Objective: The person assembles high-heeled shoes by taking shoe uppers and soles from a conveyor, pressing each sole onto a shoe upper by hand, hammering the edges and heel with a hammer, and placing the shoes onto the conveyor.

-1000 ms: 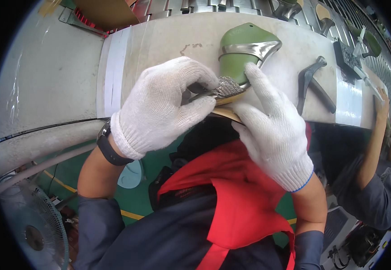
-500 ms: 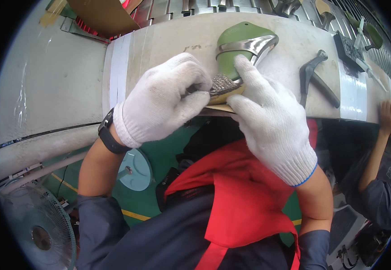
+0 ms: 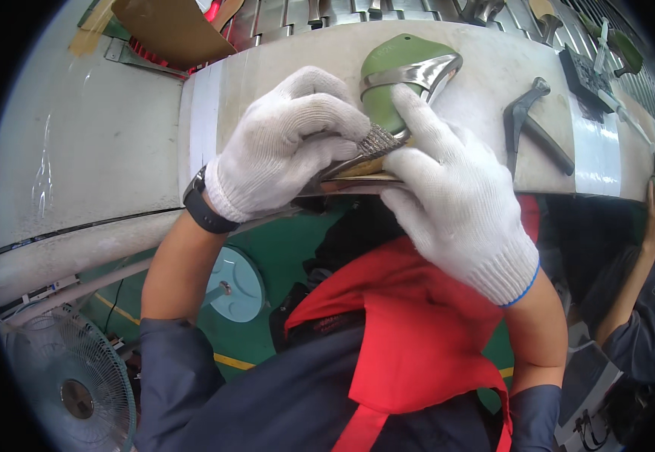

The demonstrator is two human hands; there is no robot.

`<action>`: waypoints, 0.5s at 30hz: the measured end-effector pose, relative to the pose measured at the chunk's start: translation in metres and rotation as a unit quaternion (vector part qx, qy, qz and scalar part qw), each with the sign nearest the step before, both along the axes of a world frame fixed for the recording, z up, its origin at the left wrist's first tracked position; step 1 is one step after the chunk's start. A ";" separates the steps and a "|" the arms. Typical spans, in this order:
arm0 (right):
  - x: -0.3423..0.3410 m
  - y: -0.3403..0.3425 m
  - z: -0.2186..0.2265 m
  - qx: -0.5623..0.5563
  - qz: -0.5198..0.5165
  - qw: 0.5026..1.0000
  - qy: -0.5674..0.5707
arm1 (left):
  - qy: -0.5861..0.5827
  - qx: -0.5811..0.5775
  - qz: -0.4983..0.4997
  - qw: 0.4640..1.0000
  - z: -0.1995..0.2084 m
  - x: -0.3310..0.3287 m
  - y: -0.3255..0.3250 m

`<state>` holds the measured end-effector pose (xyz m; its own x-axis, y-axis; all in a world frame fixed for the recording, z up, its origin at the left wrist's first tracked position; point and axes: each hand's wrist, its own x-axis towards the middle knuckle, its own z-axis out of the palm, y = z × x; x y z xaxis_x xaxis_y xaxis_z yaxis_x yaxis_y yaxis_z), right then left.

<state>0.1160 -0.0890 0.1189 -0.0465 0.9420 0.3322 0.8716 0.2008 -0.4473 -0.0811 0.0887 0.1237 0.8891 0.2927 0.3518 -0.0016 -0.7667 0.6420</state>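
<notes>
Green foot form (image 3: 384, 100) lies on the pale table (image 3: 282, 60), near the front edge; prob. kept there so both hands can reach its near end w/o stretching. R hand (image 3: 467, 200) lies over that end, fingers spread: topmost fingertip on the green side, lower ones by the tan sole (image 3: 371, 169). Looks like bracing, so the form won't roll; palm side's hidden, so can't tell if it closes round the form or just rests. L hand (image 3: 290, 135): thumb & fingertips drawn together, pinching the near-left edge of the rough patch (image 3: 377, 143), prob. b/c that thin edge only offers fingertip room; exact contact hidden by the glove. Pincers (image 3: 518, 117) lie to the right, handles toward the person, prob. for a quick grab.

Materials: form = smooth, rounded, prob. plastic, w/ a small hole up top. Silver band (image 3: 410, 73) crosses it, shiny & curved, widening at right. Patch = dark silvery, pebbly, bendy-looking. Sole = thin, flat, board-like. Gloves = white ribbed knit, R cuff edged blue. Pincers = dark metal, one handle bowed, the other straighter.
</notes>
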 end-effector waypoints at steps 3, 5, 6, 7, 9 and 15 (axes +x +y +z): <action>0.002 0.000 0.000 -0.008 -0.006 0.997 0.073 | 0.011 -0.014 -0.024 1.000 0.007 0.006 0.002; 0.002 0.000 -0.004 -0.001 -0.030 0.982 0.186 | 0.019 -0.032 -0.033 0.999 0.006 0.007 0.002; 0.002 0.000 -0.006 -0.002 -0.030 0.982 0.185 | 0.016 -0.034 -0.035 0.999 0.005 0.009 0.002; 0.000 0.000 -0.008 0.004 -0.044 0.982 0.183 | 0.013 -0.035 -0.035 0.999 0.004 0.009 0.001; -0.004 0.001 -0.005 0.010 -0.056 0.982 0.179 | 0.005 -0.028 -0.033 0.999 0.002 0.007 0.002; -0.008 -0.002 0.014 -0.091 -0.100 0.980 0.144 | -0.028 -0.009 -0.039 0.999 0.001 0.005 -0.003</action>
